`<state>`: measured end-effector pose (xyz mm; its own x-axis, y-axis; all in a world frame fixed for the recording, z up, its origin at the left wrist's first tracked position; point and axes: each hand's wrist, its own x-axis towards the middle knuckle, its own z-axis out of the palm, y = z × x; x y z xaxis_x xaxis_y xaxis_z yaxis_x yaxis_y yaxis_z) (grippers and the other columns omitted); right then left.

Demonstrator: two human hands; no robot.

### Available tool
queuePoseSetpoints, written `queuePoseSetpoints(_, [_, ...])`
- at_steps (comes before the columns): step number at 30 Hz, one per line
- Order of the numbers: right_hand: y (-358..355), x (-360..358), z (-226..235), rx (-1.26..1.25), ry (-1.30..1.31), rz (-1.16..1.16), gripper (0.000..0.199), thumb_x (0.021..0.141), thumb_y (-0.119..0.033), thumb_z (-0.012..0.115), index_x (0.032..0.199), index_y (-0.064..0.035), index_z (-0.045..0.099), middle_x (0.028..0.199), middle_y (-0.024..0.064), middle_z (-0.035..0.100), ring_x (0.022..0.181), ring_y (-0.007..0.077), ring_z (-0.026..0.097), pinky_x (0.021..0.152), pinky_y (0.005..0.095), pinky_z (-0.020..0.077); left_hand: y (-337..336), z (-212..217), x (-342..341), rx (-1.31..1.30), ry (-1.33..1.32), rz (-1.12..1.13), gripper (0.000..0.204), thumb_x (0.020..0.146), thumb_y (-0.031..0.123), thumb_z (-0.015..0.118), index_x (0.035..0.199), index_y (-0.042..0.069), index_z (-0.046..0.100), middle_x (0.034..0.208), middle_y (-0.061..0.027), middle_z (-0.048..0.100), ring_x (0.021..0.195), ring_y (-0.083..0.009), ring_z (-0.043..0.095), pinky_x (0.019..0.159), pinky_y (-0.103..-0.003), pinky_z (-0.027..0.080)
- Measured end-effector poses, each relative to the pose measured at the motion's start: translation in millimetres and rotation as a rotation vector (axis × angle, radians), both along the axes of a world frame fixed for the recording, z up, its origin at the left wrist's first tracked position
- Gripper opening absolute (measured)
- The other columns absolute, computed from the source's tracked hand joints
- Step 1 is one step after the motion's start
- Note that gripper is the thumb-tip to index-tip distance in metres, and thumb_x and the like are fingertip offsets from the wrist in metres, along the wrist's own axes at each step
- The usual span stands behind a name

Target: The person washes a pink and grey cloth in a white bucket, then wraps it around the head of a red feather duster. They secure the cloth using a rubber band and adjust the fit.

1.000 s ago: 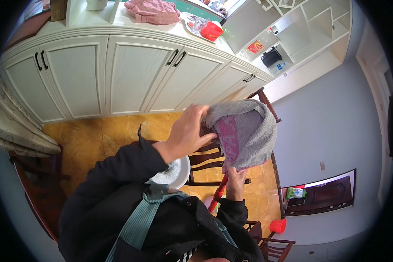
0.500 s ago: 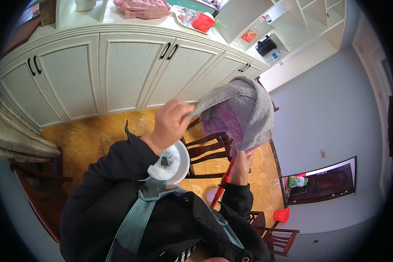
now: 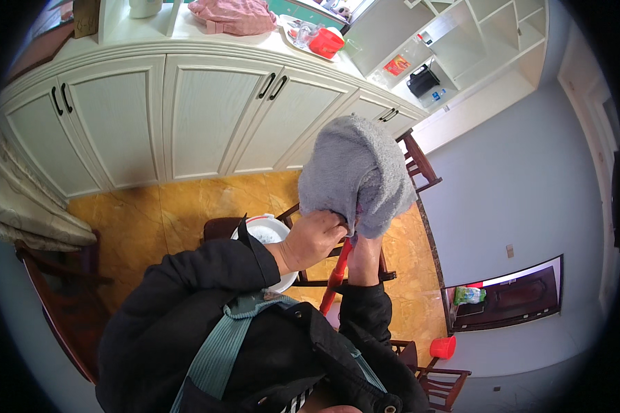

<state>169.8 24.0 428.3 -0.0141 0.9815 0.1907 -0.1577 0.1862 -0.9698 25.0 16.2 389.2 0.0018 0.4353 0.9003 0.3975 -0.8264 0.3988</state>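
A grey towel (image 3: 358,165) drapes in a bulky dome over the top end of a red pole (image 3: 334,281), hiding whatever is beneath. My left hand (image 3: 315,239) is closed on the towel's lower edge, its fingertips pinching the fabric close to the pole. Just right of it, my right hand (image 3: 365,256) grips the pole below the dome, fingers partly covered by the hanging cloth. Behind my left wrist stands a white bucket (image 3: 291,281) with foamy water in it.
Dark wooden chairs stand at the left (image 3: 69,310), behind the towel (image 3: 420,165) and at the lower right (image 3: 444,385). White cabinets (image 3: 220,124) run along the far side. A red bucket (image 3: 443,347) sits by the right wall. Yellow tiles (image 3: 138,213) cover the floor.
My left hand has moved right and down, drawing the towel's edge in against the pole. The pink underside that showed before is now mostly covered by grey.
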Motion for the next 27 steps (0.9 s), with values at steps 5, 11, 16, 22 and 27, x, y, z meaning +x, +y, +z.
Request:
queuePoseSetpoints(5, [-9, 0, 8, -0.002, -0.01, 0.04, 0.047, 0.089, -0.014, 0.069, 0.13, 0.0013, 0.05, 0.124, 0.0075, 0.058, 0.111, 0.0171, 0.057, 0.095, 0.0302, 0.0452, -5, 5, 1, -0.043, 0.059, -0.017, 0.016, 0.076, 0.001, 0.065, 0.091, 0.002, 0.061, 0.093, -0.0119, 0.058, 0.088, -0.0321, 0.059, 0.077, -0.041, 0.048])
queuePoseSetpoints(11, [-4, -6, 17, 0.03, -0.269, -0.008, 0.051, 0.085, -0.011, 0.071, 0.129, 0.003, 0.05, 0.124, 0.0101, 0.059, 0.11, 0.0171, 0.057, 0.094, 0.0312, 0.0459, -15, 10, 17, -0.125, -0.039, -0.099, 0.022, 0.09, 0.003, 0.053, 0.11, -0.006, 0.057, 0.11, -0.021, 0.057, 0.103, -0.0379, 0.057, 0.087, -0.043, 0.047])
queuePoseSetpoints(16, [4, -11, 21, 0.077, -0.209, -0.107, 0.047, 0.084, -0.008, 0.071, 0.125, 0.0033, 0.052, 0.119, 0.0101, 0.062, 0.108, 0.0185, 0.059, 0.092, 0.0306, 0.0466, -27, 9, 24, -0.216, 0.002, -0.149, 0.032, 0.093, 0.005, 0.056, 0.122, -0.007, 0.049, 0.122, -0.0238, 0.055, 0.109, -0.0375, 0.058, 0.087, -0.041, 0.049])
queuePoseSetpoints(22, [30, -8, -7, 0.411, -0.538, -0.397, 0.043, 0.078, 0.0, 0.07, 0.119, 0.0037, 0.054, 0.11, 0.0166, 0.057, 0.104, 0.0326, 0.061, 0.091, 0.037, 0.0473, -14, 37, -11, -0.229, -0.163, -0.018, 0.044, 0.078, 0.008, 0.076, 0.114, 0.002, 0.052, 0.104, -0.0141, 0.057, 0.085, -0.0301, 0.059, 0.071, -0.037, 0.049])
queuePoseSetpoints(27, [47, -16, -33, 0.442, -0.627, -0.428, 0.044, 0.076, -0.001, 0.067, 0.116, 0.002, 0.048, 0.103, 0.0205, 0.06, 0.098, 0.041, 0.063, 0.083, 0.042, 0.0492, 17, 49, -25, -0.04, -0.208, 0.138, 0.031, 0.074, -0.004, 0.07, 0.101, 0.003, 0.057, 0.088, -0.0132, 0.058, 0.081, -0.0339, 0.061, 0.071, -0.038, 0.05])
